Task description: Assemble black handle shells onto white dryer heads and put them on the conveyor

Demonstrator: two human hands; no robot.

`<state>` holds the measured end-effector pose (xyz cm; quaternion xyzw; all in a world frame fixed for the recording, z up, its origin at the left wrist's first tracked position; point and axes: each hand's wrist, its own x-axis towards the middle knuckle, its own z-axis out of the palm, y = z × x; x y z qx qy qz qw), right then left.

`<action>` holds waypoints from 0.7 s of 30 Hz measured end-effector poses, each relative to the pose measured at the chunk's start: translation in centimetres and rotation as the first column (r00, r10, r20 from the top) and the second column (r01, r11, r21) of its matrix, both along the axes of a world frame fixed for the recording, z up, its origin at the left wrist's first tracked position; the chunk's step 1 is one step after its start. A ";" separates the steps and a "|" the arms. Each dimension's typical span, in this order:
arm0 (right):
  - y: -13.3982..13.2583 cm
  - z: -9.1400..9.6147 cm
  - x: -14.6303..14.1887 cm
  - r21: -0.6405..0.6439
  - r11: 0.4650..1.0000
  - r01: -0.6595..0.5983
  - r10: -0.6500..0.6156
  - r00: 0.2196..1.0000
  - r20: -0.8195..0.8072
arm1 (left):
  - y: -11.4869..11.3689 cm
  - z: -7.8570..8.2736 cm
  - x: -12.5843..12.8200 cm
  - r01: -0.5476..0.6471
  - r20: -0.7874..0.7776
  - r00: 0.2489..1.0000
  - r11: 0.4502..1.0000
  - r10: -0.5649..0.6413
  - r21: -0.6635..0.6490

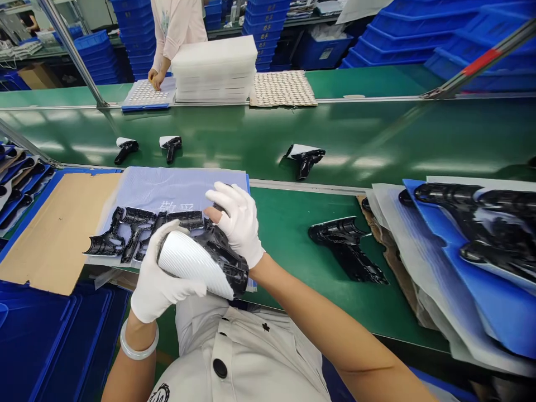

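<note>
A pistol-shaped black and white plastic housing (192, 263), like a hair dryer's, is held close to my body. My left hand (157, 276), in a white glove, wraps around its white ribbed barrel. On the black side, my right hand (240, 226) is closed over the housing; its glove leaves the thumb tip bare. The right fingers hide part of the black piece. Just beyond my left hand, several black shell halves (136, 229) lie in a row on a pale translucent sheet (180, 184). A single black shell half (349, 245) rests on the green table to the right.
Across the green conveyor (226, 139) lie three black-and-white housings, one of them a right-hand housing (305, 159). Stacked sheets with black shells (473, 234) stand at right; cardboard (62, 223) lies left. Behind, a co-worker's hands (157, 78) touch a sheet of small pieces.
</note>
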<state>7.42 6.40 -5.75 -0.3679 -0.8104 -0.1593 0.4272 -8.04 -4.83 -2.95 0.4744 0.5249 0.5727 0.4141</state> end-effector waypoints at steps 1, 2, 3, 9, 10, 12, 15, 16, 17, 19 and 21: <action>0.1 0.0 0.1 -0.031 1.000 -0.004 0.004 1.000 0.001 | 0.0 0.0 0.2 -0.022 -0.003 1.000 0.999 0.022 -0.030; 0.1 0.0 0.1 -0.049 0.999 -0.007 0.007 1.000 -0.002 | -0.1 0.0 0.4 -0.049 -0.009 0.999 0.997 0.048 -0.064; 0.2 0.0 0.2 -0.052 0.999 -0.008 0.008 1.000 -0.006 | -0.1 -0.1 0.6 -0.080 -0.018 0.997 0.993 0.078 -0.090; 0.4 0.2 0.6 -0.048 0.998 -0.039 0.036 0.997 -0.070 | -0.2 -0.7 1.9 -0.208 -0.042 0.978 0.977 0.206 -0.038; 0.4 0.2 0.8 -0.070 0.996 -0.060 0.054 0.995 -0.082 | -0.2 -0.8 2.2 -0.216 -0.043 0.976 0.976 0.214 -0.026; 0.5 0.3 1.4 -0.077 0.991 -0.105 0.096 0.989 -0.111 | -0.3 -0.7 2.7 -0.222 -0.051 0.974 0.975 0.221 -0.005; 0.7 0.7 2.5 -0.011 0.987 -0.162 0.158 0.974 -0.164 | -0.4 -0.3 3.6 -0.186 -0.050 0.981 0.982 0.187 0.011; 0.7 1.0 2.9 -0.008 0.983 -0.183 0.178 0.967 -0.179 | -0.4 -0.1 3.9 -0.171 -0.054 0.984 0.985 0.171 0.007; 0.7 1.3 3.3 -0.023 0.979 -0.204 0.195 0.962 -0.192 | -0.5 0.1 4.3 -0.159 -0.060 0.985 0.987 0.159 0.001; 0.7 1.9 4.3 -0.092 0.970 -0.227 0.205 0.958 -0.199 | -0.5 0.6 5.1 -0.152 -0.073 0.986 0.988 0.151 -0.010; 0.6 2.1 5.3 -0.147 0.961 -0.234 0.206 0.962 -0.180 | -0.5 1.0 5.9 -0.161 -0.094 0.983 0.987 0.160 -0.006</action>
